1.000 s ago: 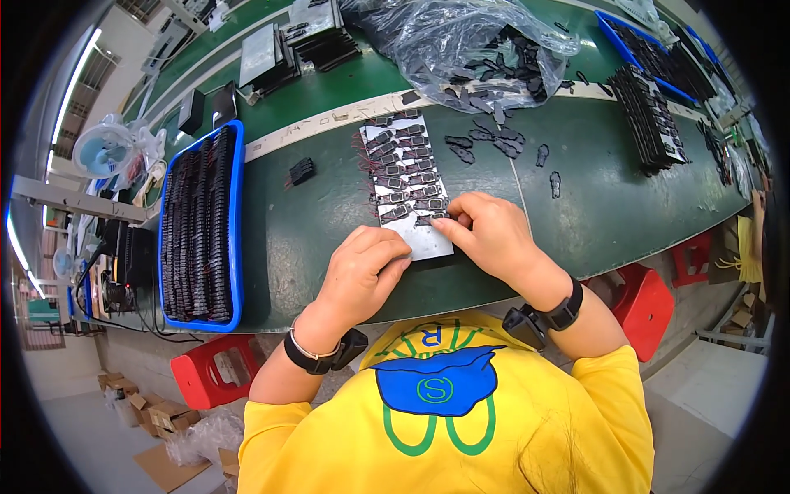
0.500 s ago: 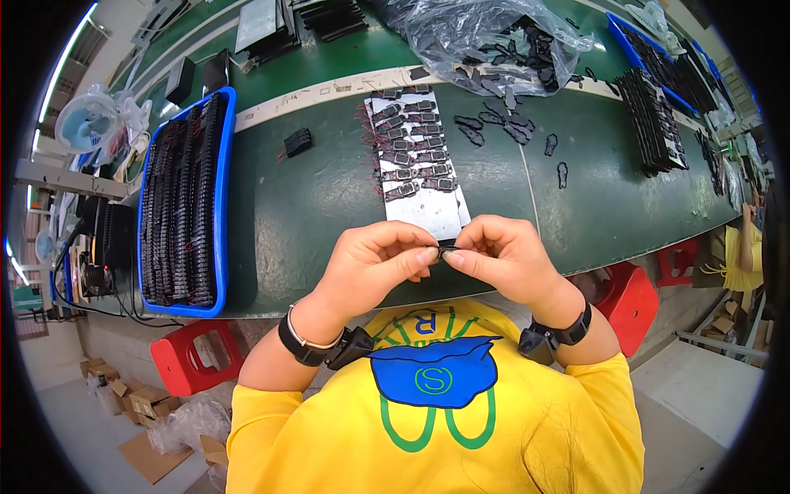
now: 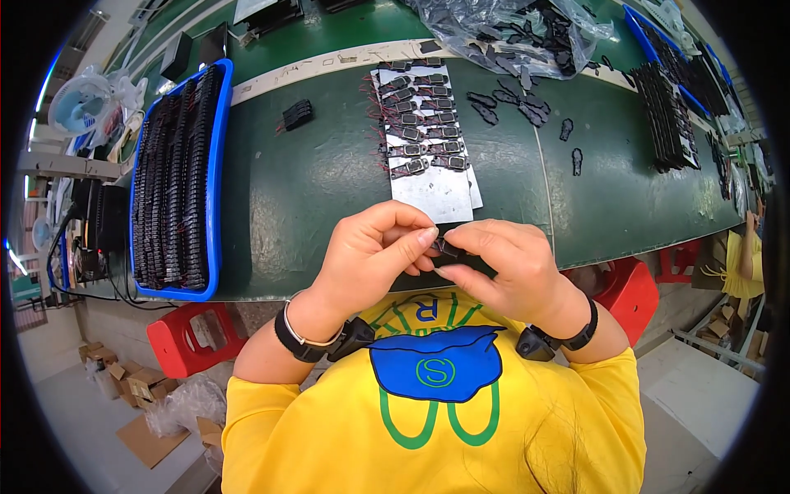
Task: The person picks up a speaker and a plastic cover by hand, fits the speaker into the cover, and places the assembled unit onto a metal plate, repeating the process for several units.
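Green workbench in a workshop, pale strip running across it, red stool at its near edge on the left, second red stool on the right. Person in yellow shirt, black wristband on each wrist.

Both bare hands meet at the near edge of the bench, just below a pale plate. Left hand: thumb and index finger pinched on a small black part. Right hand: index fingertip at the same part, thumb lower and apart; can't tell if it grips too. Part is mostly covered by fingers, exact shape unclear.

Plate carries two columns of small black modules, red wires sticking out on the left side; near end bare. Edge of another pale sheet shows under it at right.

Left of plate: small black block with red wires, lying alone; further left, blue tray packed with rows of black pieces. Right of plate: flat black cutouts, some overlapping, two apart. Beyond them, clear plastic bag with more cutouts. Far right: upright stack of dark panels.
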